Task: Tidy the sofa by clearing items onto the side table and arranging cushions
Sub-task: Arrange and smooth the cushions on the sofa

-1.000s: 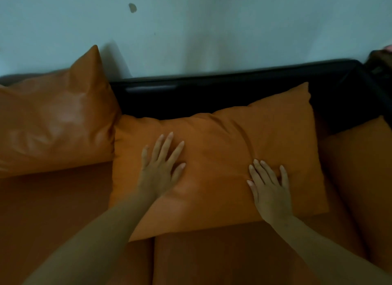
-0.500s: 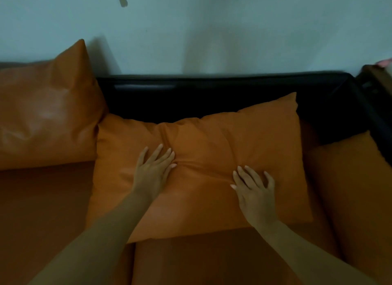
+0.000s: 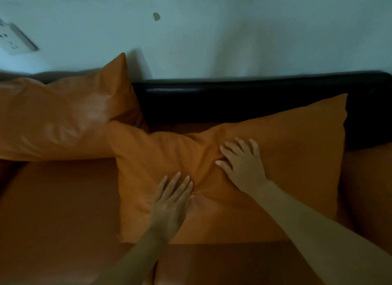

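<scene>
An orange fabric cushion (image 3: pixel 292 157) lies flat on the orange sofa seat (image 3: pixel 59 204), its far edge near the black sofa back (image 3: pixel 233 102). My left hand (image 3: pixel 169 202) presses flat on the cushion's middle with straight fingers. My right hand (image 3: pixel 241 163) presses the cushion just right of centre, fingers spread, and the fabric creases between both hands. A second, shinier orange cushion (image 3: pixel 57 119) leans against the back at the left, touching the first cushion's left corner.
A pale wall (image 3: pixel 233 34) rises behind the sofa, with a white socket plate (image 3: pixel 14 38) at the upper left. More orange upholstery (image 3: pixel 369 189) shows at the right edge.
Both hands slid toward the cushion's centre and closer together, bunching the fabric. The view swung left, so the cushion sits further right in frame and the socket plate appeared.
</scene>
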Motion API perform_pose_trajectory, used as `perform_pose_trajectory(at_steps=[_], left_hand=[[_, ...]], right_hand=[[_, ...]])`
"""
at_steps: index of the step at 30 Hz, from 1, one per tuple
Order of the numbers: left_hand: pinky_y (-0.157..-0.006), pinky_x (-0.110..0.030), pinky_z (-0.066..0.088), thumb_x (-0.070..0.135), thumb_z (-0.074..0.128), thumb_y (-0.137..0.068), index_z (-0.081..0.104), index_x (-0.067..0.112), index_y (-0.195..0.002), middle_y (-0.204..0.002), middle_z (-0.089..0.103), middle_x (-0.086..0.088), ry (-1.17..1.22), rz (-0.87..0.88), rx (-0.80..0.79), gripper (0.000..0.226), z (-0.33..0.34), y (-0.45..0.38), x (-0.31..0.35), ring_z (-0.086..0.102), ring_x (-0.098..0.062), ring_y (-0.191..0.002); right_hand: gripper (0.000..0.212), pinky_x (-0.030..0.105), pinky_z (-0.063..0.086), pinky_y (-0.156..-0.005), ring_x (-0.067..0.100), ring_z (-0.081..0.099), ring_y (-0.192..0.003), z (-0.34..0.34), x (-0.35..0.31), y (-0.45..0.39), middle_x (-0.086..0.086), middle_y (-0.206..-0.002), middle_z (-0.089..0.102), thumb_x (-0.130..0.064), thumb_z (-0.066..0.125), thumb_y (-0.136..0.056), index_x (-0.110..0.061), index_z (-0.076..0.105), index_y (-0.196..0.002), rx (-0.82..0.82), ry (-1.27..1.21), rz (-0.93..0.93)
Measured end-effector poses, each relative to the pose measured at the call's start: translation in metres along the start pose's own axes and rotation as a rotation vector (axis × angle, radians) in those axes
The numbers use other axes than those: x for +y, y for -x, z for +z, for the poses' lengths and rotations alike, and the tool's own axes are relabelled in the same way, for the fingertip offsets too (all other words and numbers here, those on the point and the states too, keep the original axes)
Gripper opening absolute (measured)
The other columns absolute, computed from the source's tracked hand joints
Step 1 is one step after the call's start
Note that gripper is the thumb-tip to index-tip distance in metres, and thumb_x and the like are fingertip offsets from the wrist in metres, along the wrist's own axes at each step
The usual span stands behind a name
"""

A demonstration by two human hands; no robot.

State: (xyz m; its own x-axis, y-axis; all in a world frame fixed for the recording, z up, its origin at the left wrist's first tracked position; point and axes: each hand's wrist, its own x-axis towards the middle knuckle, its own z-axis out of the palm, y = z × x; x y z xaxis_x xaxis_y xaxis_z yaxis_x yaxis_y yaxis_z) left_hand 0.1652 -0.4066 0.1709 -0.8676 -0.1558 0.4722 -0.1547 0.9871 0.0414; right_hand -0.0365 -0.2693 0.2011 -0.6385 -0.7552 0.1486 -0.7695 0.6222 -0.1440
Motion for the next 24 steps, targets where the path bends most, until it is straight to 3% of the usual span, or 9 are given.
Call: perform_pose_trajectory(at_steps=[2, 5, 9, 13, 18, 21, 24], left_hand=[[-0.104, -0.046, 0.040, 0.035, 0.053, -0.097, 0.075, 0.015, -0.104, -0.119, 0.068, 0.000, 0.048, 0.016, 0.012, 0.031, -0.011, 0.000, 0.000, 0.060, -0.020, -0.116], [-0.101, -0.049, 0.041, 0.039, 0.062, -0.090, 0.075, 0.014, -0.097, -0.108, 0.069, -0.004, 0.139, 0.033, 0.043, 0.029, -0.030, -0.007, -0.010, 0.062, -0.020, -0.104], [-0.109, -0.051, 0.033, 0.041, 0.055, -0.092, 0.065, 0.007, -0.118, -0.126, 0.060, -0.015, 0.077, -0.115, 0.002, 0.044, -0.051, -0.033, -0.031, 0.052, -0.030, -0.121], [-0.117, -0.046, 0.020, 0.055, 0.033, -0.096, 0.051, 0.010, -0.136, -0.142, 0.048, -0.009, 0.073, -0.174, -0.251, 0.063, -0.059, -0.040, -0.038, 0.037, -0.024, -0.138], [-0.108, -0.046, 0.032, 0.056, 0.029, -0.096, 0.065, 0.010, -0.118, -0.118, 0.065, -0.008, 0.050, -0.135, -0.298, 0.063, -0.064, -0.005, -0.030, 0.057, -0.026, -0.116], [-0.104, -0.047, 0.036, 0.055, 0.034, -0.095, 0.067, 0.009, -0.112, -0.112, 0.067, -0.007, 0.030, -0.133, -0.235, 0.059, -0.066, 0.011, -0.027, 0.059, -0.026, -0.111], [-0.099, -0.044, 0.037, 0.054, 0.034, -0.096, 0.069, 0.011, -0.101, -0.099, 0.068, -0.005, 0.035, -0.159, -0.177, 0.056, -0.071, 0.019, -0.019, 0.062, -0.026, -0.098]], right_hand=[[0.044, 0.045, 0.028, -0.104, 0.020, 0.061, -0.108, 0.006, -0.009, 0.021, -0.001, -0.105, 0.071, -0.044, 0.039, -0.095, -0.016, 0.073, -0.102, 0.125, -0.023, 0.017], [0.036, 0.043, 0.033, -0.097, 0.017, 0.063, -0.097, 0.000, -0.023, 0.050, -0.003, -0.094, 0.071, -0.037, 0.044, -0.096, -0.017, 0.075, -0.094, 0.242, -0.056, 0.032], [0.030, 0.043, 0.034, -0.095, 0.015, 0.062, -0.098, -0.015, -0.040, 0.095, -0.003, -0.097, 0.071, -0.034, 0.053, -0.092, -0.015, 0.075, -0.096, 0.314, -0.099, 0.019], [0.029, 0.043, 0.036, -0.091, 0.016, 0.064, -0.096, -0.030, -0.050, 0.131, -0.004, -0.095, 0.071, -0.034, 0.056, -0.089, -0.015, 0.076, -0.093, 0.310, -0.063, -0.022], [0.033, 0.044, 0.036, -0.092, 0.017, 0.061, -0.095, -0.056, -0.047, 0.126, 0.000, -0.097, 0.068, -0.043, 0.056, -0.088, -0.015, 0.074, -0.094, 0.299, -0.103, -0.100], [0.041, 0.045, 0.029, -0.102, 0.023, 0.053, -0.111, -0.070, -0.040, 0.100, 0.007, -0.116, 0.060, -0.046, 0.047, -0.091, -0.016, 0.064, -0.113, 0.258, -0.029, 0.023], [0.050, 0.048, 0.026, -0.109, 0.027, 0.051, -0.117, -0.060, -0.039, 0.087, 0.009, -0.121, 0.059, -0.051, 0.037, -0.094, -0.014, 0.062, -0.117, 0.130, 0.097, 0.132]])
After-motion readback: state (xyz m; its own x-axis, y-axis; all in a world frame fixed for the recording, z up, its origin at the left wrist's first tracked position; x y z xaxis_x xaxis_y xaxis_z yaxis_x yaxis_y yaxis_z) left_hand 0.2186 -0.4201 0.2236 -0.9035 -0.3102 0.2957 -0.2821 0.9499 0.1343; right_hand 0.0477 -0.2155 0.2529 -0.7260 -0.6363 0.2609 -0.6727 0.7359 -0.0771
